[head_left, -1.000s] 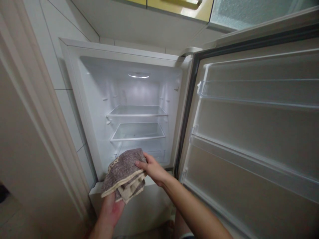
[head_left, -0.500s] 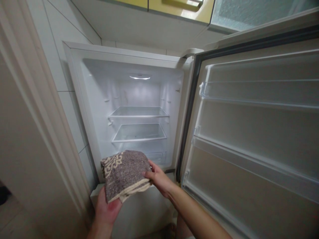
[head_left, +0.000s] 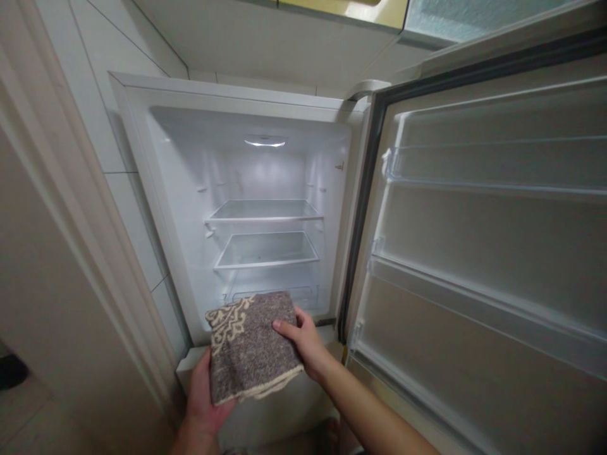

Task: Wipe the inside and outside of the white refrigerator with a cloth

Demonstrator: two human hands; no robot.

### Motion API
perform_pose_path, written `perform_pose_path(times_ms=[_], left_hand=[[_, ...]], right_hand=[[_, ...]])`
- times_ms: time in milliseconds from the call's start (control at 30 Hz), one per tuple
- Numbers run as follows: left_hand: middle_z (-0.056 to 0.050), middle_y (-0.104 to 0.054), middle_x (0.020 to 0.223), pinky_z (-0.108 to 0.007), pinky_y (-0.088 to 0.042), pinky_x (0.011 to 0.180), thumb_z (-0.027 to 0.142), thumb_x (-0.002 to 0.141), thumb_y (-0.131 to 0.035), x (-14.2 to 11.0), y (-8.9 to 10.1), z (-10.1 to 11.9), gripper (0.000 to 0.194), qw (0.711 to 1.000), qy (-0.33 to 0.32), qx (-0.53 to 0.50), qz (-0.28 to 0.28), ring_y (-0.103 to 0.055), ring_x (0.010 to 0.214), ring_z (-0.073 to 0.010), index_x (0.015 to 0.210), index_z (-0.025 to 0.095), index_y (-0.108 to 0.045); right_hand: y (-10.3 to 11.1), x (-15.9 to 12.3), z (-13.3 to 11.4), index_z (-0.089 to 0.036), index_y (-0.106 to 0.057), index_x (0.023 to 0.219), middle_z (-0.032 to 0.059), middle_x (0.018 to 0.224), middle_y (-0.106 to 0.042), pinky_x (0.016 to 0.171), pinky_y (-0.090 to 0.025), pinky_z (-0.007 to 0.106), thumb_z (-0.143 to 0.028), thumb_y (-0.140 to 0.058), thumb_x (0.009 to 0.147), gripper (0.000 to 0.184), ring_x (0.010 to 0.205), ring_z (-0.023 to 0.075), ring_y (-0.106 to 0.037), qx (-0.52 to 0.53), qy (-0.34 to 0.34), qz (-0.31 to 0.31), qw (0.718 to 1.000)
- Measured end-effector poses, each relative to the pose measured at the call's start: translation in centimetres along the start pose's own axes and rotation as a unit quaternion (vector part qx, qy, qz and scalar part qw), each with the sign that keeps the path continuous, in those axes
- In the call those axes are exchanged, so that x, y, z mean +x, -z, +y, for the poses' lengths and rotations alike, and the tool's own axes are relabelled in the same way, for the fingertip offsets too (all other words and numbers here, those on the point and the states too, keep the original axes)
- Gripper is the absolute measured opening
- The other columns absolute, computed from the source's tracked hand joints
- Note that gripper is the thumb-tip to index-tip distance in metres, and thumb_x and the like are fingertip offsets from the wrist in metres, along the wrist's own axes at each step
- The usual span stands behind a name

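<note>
Fingers hold folded cloth

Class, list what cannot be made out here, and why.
In the head view:
Folded grey cloth with cream pattern: underside faces away from camera.
Left hand: fingers mostly hidden beneath it.
Glossy yellow cabinet: top cut off by upper edge.
White fridge door: far side cut off by right edge.
Black shape: cut off left, too blurred to identify.

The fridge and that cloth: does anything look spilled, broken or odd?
Nothing major. The patterned cloth is folded between the left hand and right hand, its near edges slightly uneven. One dark speck stands out against the pale second shelf down, too tiny to identify.
</note>
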State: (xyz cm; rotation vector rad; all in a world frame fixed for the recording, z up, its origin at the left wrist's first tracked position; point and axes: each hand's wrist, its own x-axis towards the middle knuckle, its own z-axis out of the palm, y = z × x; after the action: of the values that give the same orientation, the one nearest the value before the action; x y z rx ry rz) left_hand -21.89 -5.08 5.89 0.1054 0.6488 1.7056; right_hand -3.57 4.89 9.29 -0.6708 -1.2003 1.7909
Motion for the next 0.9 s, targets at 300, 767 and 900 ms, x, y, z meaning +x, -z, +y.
perform_pose_path(times_ms=[300, 767, 900], left_hand=[[-0.01, -0.087, 0.119, -0.049, -0.064, 0.111, 0.015, 0.094, -0.08, -0.9, -3.4, 0.3, 0.053, 0.973, -0.043, 0.162, 0.158, -0.083, 0.118, -0.0326, 0.147, 0.023, -0.074], [-0.019, -0.082, 0.127, -0.047, -0.056, 0.116, 0.027, 0.093, -0.075, 3.5, -19.5, 15.8, 0.03, 0.509, -0.704, 0.47, 0.157, -0.077, 0.126, -0.0346, 0.118, 0.01, -0.08], [-0.017, -0.069, 0.155, -0.059, -0.021, 0.139, 0.005, 0.092, -0.061, 5.7, -26.1, 23.4, 0.034, 0.254, -0.643, 0.721, -0.035, -0.048, 0.161, -0.0308, 0.124, 0.006, -0.074]], right_hand=[[0.7, 1.3, 2.1, -0.022, -0.065, 0.1, 0.0017, 0.099, -0.07, 0.091, -0.051, 0.03, -0.072, -0.076, 0.094, 0.052, 0.097, 0.0208, -0.063, -0.142, 0.18, 0.053, 0.972], [6.1, 7.2, 12.0, -0.018, -0.078, 0.107, 0.0125, 0.109, -0.082, 0.088, -0.046, 0.029, -0.028, -0.048, 0.115, 0.032, 0.105, 0.0244, -0.076, -0.649, 0.065, 0.016, 0.758], [5.6, 7.2, 13.2, -0.017, -0.077, 0.113, 0.0152, 0.109, -0.081, 0.088, -0.047, 0.032, -0.028, -0.048, 0.114, 0.031, 0.104, 0.0275, -0.077, -0.692, 0.072, 0.046, 0.717]])
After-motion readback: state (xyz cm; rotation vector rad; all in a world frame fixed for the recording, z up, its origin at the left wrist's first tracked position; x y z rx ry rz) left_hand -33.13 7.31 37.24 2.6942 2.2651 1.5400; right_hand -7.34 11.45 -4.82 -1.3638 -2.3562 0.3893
